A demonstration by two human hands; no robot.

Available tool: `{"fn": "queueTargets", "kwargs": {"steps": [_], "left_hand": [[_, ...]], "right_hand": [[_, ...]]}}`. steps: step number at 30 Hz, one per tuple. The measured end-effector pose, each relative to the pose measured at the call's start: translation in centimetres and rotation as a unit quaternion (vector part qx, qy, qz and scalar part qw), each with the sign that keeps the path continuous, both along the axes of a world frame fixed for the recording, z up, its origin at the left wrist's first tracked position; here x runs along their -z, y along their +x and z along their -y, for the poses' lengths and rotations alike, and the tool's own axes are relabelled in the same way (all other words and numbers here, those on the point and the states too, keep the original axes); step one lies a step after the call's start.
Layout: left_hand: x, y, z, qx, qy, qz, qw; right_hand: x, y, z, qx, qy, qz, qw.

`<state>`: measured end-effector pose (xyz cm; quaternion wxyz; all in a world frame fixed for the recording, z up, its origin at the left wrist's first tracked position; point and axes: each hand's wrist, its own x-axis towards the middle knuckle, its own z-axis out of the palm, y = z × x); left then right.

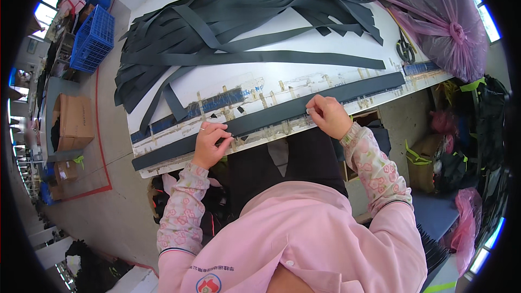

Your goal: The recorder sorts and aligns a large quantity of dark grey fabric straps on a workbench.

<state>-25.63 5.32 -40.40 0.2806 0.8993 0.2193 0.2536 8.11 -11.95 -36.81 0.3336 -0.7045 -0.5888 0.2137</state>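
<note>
A long dark grey fabric strip (271, 115) lies flat along the near edge of the white table (347, 54). My left hand (210, 144) is at the strip's near edge, left of its middle, with curled fingers and the thumb drawn toward them. Further right, my right hand (329, 115) rests by the strip with thumb and forefinger pinched together. Whatever either hand's fingertips hold is too small to make out. Beyond the strip, a large heap of similar dark strips (228, 8) spreads over the table, several ends trailing toward me.
Scissors (405, 49) with dark handles lie at the table's right, next to a knotted pink plastic bag (453, 27). Worn tape marks line the table's near edge. On the floor to the left stand a blue crate (92, 38) and a cardboard box (75, 122); bags crowd the right side.
</note>
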Motion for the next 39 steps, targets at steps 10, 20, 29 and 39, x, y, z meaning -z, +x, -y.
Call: {"fn": "queueTargets", "kwargs": {"steps": [10,20,29,39], "left_hand": [[-0.3,0.5,0.0,-0.010,0.000,-0.004,1.000],[1.3,-1.1,-0.3,-0.036,-0.084,0.022,0.996],[0.1,-0.5,0.0,-0.052,-0.036,0.034,0.997],[0.5,0.2,-0.2,-0.043,-0.058,0.030,0.997]], "right_hand": [[0.7,0.0,0.0,0.006,0.047,0.052,0.998],[0.4,-7.9,-2.7,-0.223,-0.163,-0.260,0.925],[0.2,-10.9,-9.2,-0.081,0.040,-0.187,0.978],[0.8,-15.0,-8.2,-0.058,-0.057,-0.101,0.992]]}}
